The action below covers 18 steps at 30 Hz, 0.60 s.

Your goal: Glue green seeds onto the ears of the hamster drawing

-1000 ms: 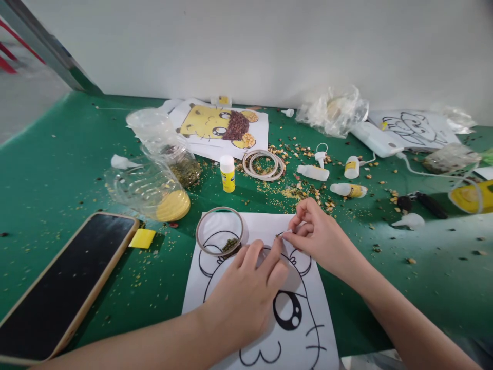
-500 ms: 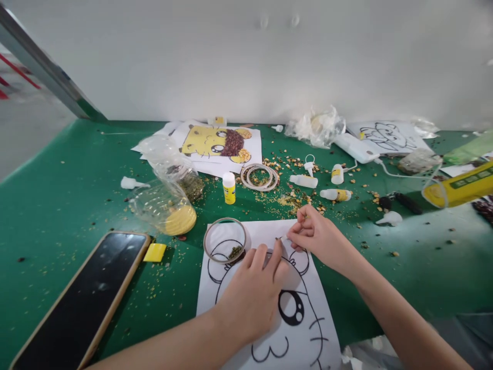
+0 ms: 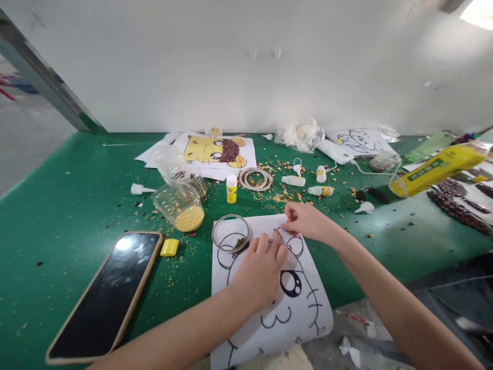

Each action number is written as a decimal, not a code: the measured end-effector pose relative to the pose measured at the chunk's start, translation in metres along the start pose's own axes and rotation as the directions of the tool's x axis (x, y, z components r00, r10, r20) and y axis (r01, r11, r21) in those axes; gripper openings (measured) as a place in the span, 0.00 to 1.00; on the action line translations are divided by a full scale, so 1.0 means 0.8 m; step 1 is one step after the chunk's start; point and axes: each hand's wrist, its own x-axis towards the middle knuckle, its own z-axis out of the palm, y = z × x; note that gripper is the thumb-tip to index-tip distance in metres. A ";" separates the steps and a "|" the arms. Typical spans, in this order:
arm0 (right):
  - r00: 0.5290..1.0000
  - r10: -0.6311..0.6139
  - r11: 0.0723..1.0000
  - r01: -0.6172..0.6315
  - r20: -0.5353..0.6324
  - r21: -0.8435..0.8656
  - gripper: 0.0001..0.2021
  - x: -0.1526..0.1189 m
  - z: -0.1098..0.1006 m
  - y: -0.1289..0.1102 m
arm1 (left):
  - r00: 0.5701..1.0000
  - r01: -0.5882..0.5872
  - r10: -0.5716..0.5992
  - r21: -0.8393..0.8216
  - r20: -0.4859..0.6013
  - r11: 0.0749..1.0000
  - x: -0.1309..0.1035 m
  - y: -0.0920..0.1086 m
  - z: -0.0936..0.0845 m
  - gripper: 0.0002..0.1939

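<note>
A white sheet with a black-outlined animal face [image 3: 285,303] lies in front of me, its lower part reaching past the table edge. My left hand [image 3: 258,275] rests on it with fingers apart, the index fingertip by the top of the drawn head. Beside that fingertip is a small dark speck. My right hand [image 3: 302,221] is closed in a pinch just above the drawn right ear; whatever is between its fingertips is too small to make out. Left of my fingers, a round clear dish [image 3: 231,234] holding a few green beans sits over the other drawn ear.
A phone [image 3: 106,298] and yellow cap [image 3: 169,247] lie left, near a clear plastic jar [image 3: 181,210] with yellow grain. Behind are a glue bottle [image 3: 231,189], stacked rings [image 3: 256,179], small bottles [image 3: 293,180], scattered beans and a partly bean-covered picture [image 3: 215,151]. A yellow bottle [image 3: 442,167] lies right.
The camera view has shifted, so more of the right side and the table's front edge shows. Both hands stay at almost the same places on the sheet.
</note>
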 end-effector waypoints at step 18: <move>0.997 0.073 0.960 -0.072 -0.008 -0.270 0.11 -0.002 -0.006 -0.033 | 1.000 -0.003 0.003 -0.010 -0.015 1.000 -0.003 -0.001 -0.004 0.18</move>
